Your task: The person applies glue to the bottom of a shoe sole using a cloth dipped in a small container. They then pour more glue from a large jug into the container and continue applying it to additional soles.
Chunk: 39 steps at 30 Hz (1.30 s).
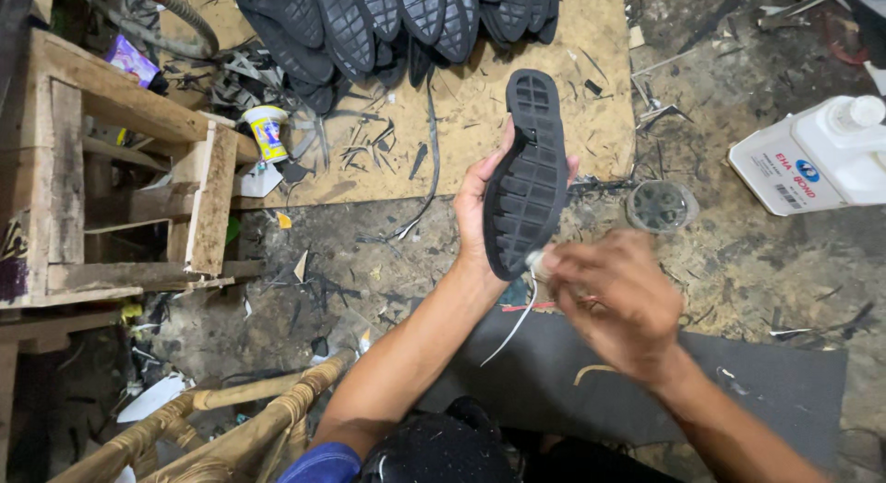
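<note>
One black shoe sole [528, 174], tread up, ridged. The left hand [475, 211] clasps it from beneath. The right hand [614, 298], blurred, is closed on something small at its heel end.

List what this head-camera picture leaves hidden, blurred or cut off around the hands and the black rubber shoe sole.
- Right hand: motion-blurred; what it grips is unclear.
- Black rubber shoe sole: upper face turned away, left hand mostly behind it.
- Pile of black soles: cut by top edge.
- White plastic jug: cut by right edge.

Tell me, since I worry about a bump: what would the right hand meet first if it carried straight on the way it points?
Most likely the black rubber shoe sole held up by the left hand; the blurred right hand points at its lower edge, seemingly almost touching, though depth is unclear.
</note>
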Available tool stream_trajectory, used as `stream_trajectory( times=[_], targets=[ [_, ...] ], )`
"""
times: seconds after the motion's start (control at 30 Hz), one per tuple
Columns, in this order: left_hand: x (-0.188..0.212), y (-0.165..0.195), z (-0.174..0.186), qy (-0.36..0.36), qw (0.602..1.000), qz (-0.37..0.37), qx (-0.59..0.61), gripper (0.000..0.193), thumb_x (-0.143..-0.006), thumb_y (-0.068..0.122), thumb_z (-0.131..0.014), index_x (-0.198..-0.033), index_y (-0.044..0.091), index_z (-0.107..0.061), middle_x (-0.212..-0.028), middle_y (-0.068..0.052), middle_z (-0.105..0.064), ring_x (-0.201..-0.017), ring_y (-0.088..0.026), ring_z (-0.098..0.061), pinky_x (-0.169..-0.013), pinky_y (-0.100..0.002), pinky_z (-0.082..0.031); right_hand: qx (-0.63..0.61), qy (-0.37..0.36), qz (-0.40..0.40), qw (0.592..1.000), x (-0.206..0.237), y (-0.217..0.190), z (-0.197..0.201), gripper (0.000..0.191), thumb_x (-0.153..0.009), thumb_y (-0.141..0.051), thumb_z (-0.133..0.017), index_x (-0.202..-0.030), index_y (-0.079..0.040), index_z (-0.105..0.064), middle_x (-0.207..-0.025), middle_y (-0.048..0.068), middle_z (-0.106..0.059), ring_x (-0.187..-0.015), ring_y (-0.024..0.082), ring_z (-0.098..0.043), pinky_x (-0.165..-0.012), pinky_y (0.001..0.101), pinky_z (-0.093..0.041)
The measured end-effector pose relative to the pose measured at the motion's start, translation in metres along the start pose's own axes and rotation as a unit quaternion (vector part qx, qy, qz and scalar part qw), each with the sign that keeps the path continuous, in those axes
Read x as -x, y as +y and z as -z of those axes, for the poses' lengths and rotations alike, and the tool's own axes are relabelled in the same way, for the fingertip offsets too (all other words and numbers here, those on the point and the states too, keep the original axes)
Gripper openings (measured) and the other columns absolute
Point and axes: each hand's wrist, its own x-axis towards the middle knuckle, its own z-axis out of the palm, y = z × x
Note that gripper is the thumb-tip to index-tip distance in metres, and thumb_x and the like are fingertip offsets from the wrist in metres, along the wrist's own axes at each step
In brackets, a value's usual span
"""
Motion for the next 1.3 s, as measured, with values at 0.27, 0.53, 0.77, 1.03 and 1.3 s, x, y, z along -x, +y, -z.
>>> stream_trajectory(
  times=[0.27, 0.53, 0.77, 1.03, 1.3],
  targets=[
    [0.006, 0.004, 0.001, -0.029, 0.996, 0.073, 0.029, 0.051, -0.108, 0.026, -0.049, -0.156, 0.011, -0.048, -0.146, -0.020, -0.057, -0.131, -0.046, -0.056, -0.118, -0.052, -0.043, 0.045, 0.012, -0.017, 0.999, -0.003, 0.019, 0.005, 0.022, -0.084, -0.001, -0.083, -0.104, -0.007, -0.076, -0.110, 0.007, -0.077, -0.098, 0.017, -0.072, -0.088, 0.0347, -0.053],
    [0.011, 0.006, -0.009, -0.042, 0.993, 0.098, 0.054, 0.054, -0.109, 0.025, -0.049, -0.161, 0.013, -0.044, -0.151, -0.021, -0.053, -0.135, -0.047, -0.055, -0.120, -0.050, -0.046, 0.036, 0.069, -0.141, 0.987, 0.013, 0.053, 0.024, 0.020, -0.092, 0.003, -0.078, -0.111, -0.003, -0.073, -0.111, 0.010, -0.075, -0.095, 0.012, -0.070, -0.082, 0.0276, -0.055],
    [0.020, 0.025, -0.015, -0.072, 0.973, 0.200, 0.093, 0.067, -0.108, 0.025, -0.053, -0.165, -0.003, -0.032, -0.161, -0.022, -0.039, -0.127, -0.042, -0.059, -0.113, -0.048, -0.052, 0.081, 0.040, -0.307, 0.947, 0.064, 0.182, 0.036, 0.024, -0.088, -0.004, -0.075, -0.112, -0.003, -0.078, -0.098, 0.012, -0.075, -0.079, 0.018, -0.064, -0.074, 0.0310, -0.051],
    [0.015, 0.002, -0.003, 0.065, 0.994, 0.090, -0.016, 0.060, -0.104, 0.012, -0.047, -0.161, 0.002, -0.033, -0.158, -0.018, -0.040, -0.141, -0.035, -0.049, -0.122, -0.056, -0.044, 0.278, -0.069, -0.264, 0.921, 0.101, 0.219, 0.025, 0.026, -0.078, -0.014, -0.085, -0.103, -0.012, -0.083, -0.079, 0.022, -0.070, -0.076, 0.034, -0.062, -0.072, 0.0465, -0.048],
    [0.014, -0.008, 0.023, -0.042, 0.983, 0.169, -0.063, 0.063, -0.112, 0.016, -0.049, -0.169, 0.013, -0.022, -0.167, -0.017, -0.035, -0.147, -0.038, -0.047, -0.123, -0.047, -0.039, 0.043, 0.077, -0.290, 0.953, 0.037, 0.116, 0.048, 0.019, -0.096, -0.005, -0.078, -0.115, -0.003, -0.078, -0.099, 0.010, -0.075, -0.085, 0.014, -0.066, -0.078, 0.0288, -0.052]
  ],
)
